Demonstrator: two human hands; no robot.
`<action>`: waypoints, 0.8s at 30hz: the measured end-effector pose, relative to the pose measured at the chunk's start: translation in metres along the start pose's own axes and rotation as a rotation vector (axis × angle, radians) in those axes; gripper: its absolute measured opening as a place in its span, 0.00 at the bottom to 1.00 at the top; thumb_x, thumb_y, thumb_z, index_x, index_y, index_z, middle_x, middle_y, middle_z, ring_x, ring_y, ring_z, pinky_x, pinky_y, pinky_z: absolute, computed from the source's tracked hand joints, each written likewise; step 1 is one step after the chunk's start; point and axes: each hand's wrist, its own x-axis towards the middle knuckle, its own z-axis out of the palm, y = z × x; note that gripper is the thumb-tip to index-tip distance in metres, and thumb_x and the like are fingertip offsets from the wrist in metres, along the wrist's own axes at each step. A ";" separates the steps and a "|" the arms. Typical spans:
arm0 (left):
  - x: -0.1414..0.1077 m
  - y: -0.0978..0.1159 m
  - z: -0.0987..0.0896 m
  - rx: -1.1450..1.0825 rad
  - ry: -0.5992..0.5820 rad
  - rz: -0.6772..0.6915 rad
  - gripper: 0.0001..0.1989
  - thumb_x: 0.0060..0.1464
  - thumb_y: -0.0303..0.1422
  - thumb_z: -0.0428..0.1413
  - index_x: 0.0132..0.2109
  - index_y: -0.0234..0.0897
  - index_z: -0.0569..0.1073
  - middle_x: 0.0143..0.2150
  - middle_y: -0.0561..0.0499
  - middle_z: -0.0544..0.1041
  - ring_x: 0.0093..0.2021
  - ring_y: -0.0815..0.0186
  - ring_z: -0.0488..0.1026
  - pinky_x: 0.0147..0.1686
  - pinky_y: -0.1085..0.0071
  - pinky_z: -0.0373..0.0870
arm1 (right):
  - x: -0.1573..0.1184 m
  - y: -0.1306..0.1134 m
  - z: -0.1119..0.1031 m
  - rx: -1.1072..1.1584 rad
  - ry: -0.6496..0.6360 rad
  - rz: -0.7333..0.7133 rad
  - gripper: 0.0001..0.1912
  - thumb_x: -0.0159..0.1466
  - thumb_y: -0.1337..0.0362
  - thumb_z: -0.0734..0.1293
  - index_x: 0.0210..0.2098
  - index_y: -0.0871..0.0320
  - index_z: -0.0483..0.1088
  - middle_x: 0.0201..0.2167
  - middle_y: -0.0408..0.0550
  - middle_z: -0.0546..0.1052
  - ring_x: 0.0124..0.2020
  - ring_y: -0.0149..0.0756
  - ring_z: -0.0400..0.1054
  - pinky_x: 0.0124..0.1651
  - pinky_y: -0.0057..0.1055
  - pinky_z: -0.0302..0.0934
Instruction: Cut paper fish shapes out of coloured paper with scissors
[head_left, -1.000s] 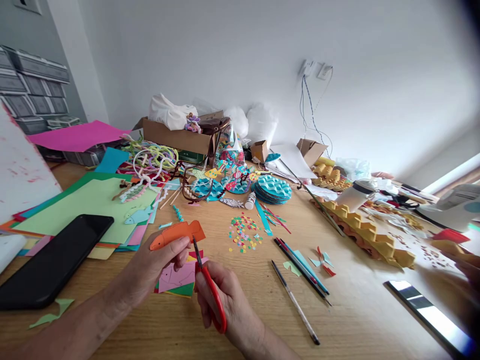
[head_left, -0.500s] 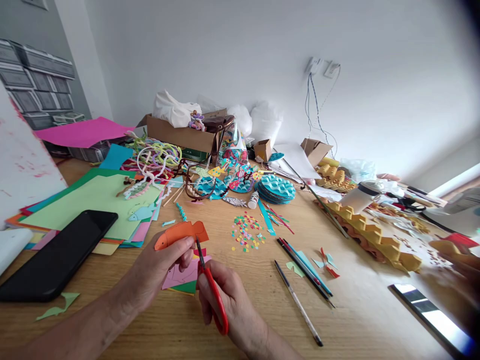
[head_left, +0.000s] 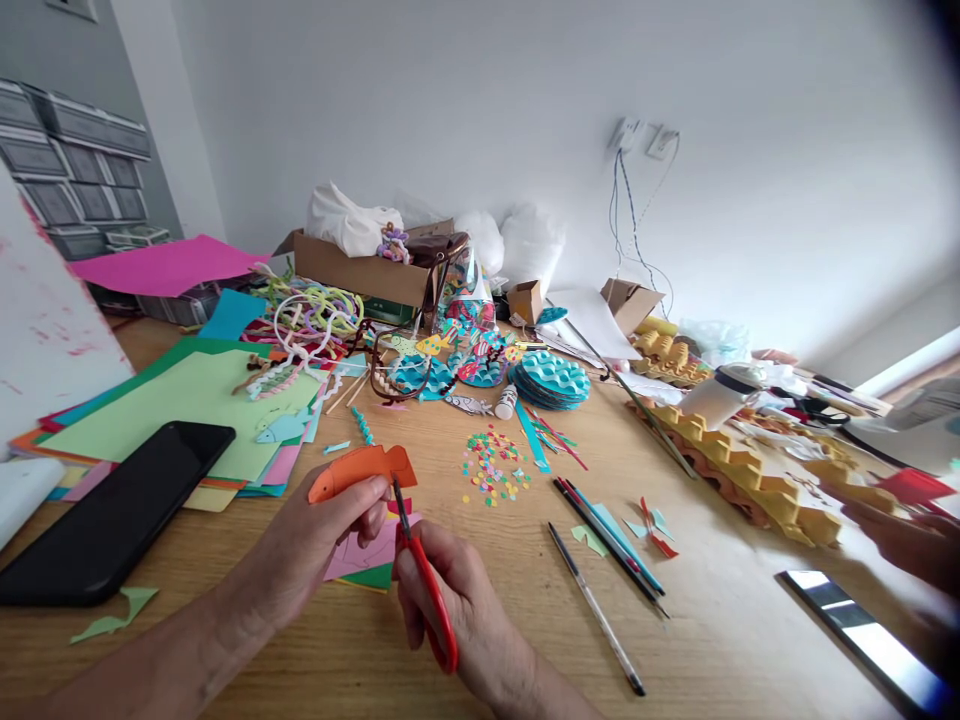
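The orange fish (head_left: 351,474), of paper, is held in the left hand (head_left: 330,528), pinched between the thumb and the fingers, above the tabletop (head_left: 517,620) toward its near edge. Its head is turned to the left, and its tail is placed near the scissors (head_left: 426,580). These are gripped in the right hand (head_left: 465,590) by the red handles, with the blades pointed upward to the tail. The hands are near each other, but are not joined. Whether the blades are closed on the paper cannot be told with certainty, because they are thin and dark here.

Below the hands, the pink paper (head_left: 345,560) is laid on other coloured sheets. The pen (head_left: 596,608) is placed to the right, and the phone (head_left: 120,510) toward the left near corner.

The narrow part before the tail could be cut through, if the blades are pushed too deep. The drawn line could be missed if the sheet is bent by the thumb's pressure. The left fingertips could be nicked, since they are kept very close to the blades. The confetti (head_left: 495,470) could be scattered by a wide movement of the right hand.
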 end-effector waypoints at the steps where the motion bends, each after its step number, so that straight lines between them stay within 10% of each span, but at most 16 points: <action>1: 0.000 0.000 0.000 -0.003 -0.004 0.004 0.14 0.49 0.39 0.54 0.21 0.39 0.63 0.17 0.57 0.62 0.21 0.69 0.58 0.23 0.72 0.60 | 0.000 0.001 0.000 -0.001 -0.001 0.003 0.23 0.61 0.45 0.60 0.23 0.58 0.58 0.14 0.36 0.58 0.13 0.22 0.53 0.14 0.18 0.48; 24: 0.000 0.003 -0.001 -0.035 -0.029 -0.043 0.14 0.48 0.38 0.54 0.20 0.39 0.63 0.17 0.58 0.62 0.21 0.70 0.57 0.23 0.72 0.58 | 0.000 0.005 -0.002 -0.038 0.010 -0.029 0.19 0.62 0.50 0.61 0.23 0.58 0.59 0.13 0.36 0.60 0.12 0.22 0.52 0.13 0.17 0.47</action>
